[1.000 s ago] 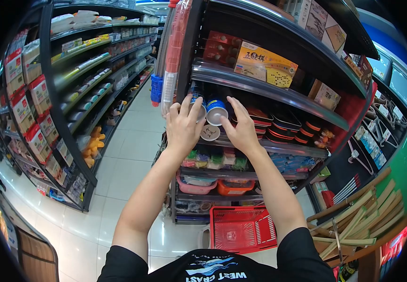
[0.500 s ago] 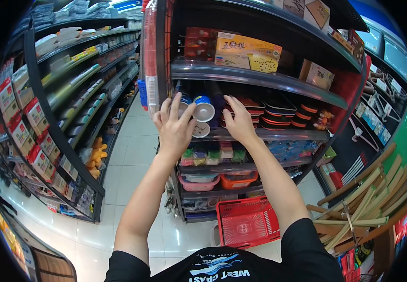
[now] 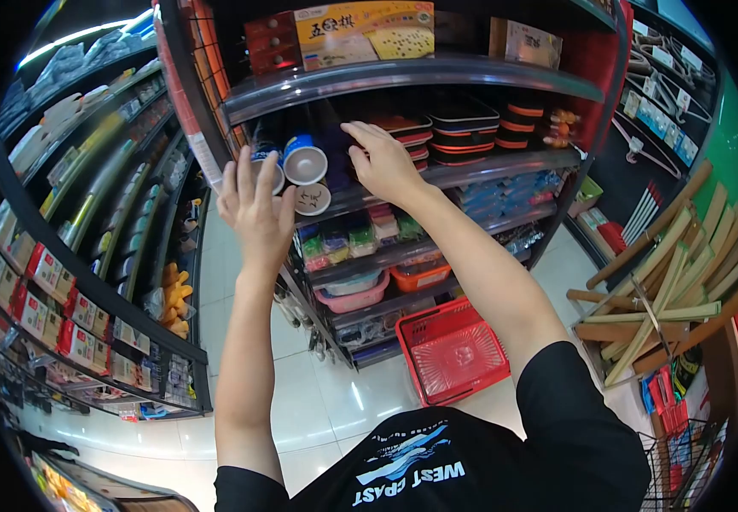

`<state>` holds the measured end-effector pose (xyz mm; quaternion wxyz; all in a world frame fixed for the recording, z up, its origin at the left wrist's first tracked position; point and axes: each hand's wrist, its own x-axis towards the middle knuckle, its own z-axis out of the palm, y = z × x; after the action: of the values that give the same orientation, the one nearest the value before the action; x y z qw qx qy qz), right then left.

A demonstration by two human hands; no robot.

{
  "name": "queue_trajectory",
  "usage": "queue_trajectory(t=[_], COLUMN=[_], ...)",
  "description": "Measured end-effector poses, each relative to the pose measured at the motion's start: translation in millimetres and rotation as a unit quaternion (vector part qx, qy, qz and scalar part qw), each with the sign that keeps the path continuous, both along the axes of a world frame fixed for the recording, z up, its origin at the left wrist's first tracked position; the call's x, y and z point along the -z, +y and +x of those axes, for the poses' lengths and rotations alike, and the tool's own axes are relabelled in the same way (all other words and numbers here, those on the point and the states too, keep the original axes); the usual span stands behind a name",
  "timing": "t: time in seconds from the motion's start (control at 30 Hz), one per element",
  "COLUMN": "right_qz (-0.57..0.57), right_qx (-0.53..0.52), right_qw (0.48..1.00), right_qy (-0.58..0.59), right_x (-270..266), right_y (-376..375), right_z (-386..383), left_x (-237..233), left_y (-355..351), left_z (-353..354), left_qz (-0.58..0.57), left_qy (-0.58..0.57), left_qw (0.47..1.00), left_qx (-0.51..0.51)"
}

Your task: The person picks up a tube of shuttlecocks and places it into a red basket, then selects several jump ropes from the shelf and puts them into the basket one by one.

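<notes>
On the shelf at the left stand blue cylinders with pale round ends facing me. The upper blue cylinder point(image 3: 304, 162) rests above a white round end with handwriting point(image 3: 312, 199). Another blue cylinder point(image 3: 267, 154) lies to their left, partly covered by my fingers. My left hand point(image 3: 256, 209) is at that left cylinder, fingers spread and nothing gripped. To the right of the cylinders, my right hand point(image 3: 382, 162) reaches in beside a dark purple item point(image 3: 336, 158). Its thumb and fingers are apart, and whether it touches the item cannot be made out.
Black cases with orange trim point(image 3: 463, 128) fill the shelf to the right. A yellow board game box point(image 3: 365, 34) stands one shelf up. Below are colourful packs point(image 3: 360, 235) and plastic tubs point(image 3: 352, 292). A red basket point(image 3: 454, 375) sits on the floor.
The view has shifted, so the shelf appears further left and higher. My left hand has drawn off the middle cylinder towards the left one. The right hand stays beside the cylinders.
</notes>
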<state>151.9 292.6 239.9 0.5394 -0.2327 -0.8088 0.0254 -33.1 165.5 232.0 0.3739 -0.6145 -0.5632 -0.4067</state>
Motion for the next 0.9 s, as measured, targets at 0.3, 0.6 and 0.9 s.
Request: queue_trajectory(t=[0.3,0.6,0.9], right_qz=[-0.196,-0.467,-0.552], right_qx=[-0.070,-0.004,0.012], right_qw=[0.975,0.884,0.818], right_qy=[0.073,-0.029,-0.162], right_x=[97.2,261.7,365.9], right_y=[-109.0,-169.1,-206.4], right_z=[88.7,220.6,350.3], left_x=[116.0,426.5,466.4], left_y=[-99.8,-283.2,-315.9], left_z=[39.5,127.4,219.0], left_qz=[-0.038,-0.564,-0.651], left_qy=[-0.192,-0.457,-0.449], left_qw=[0.973,0.686,0.610], left_qx=[0.123,0.046,0.047])
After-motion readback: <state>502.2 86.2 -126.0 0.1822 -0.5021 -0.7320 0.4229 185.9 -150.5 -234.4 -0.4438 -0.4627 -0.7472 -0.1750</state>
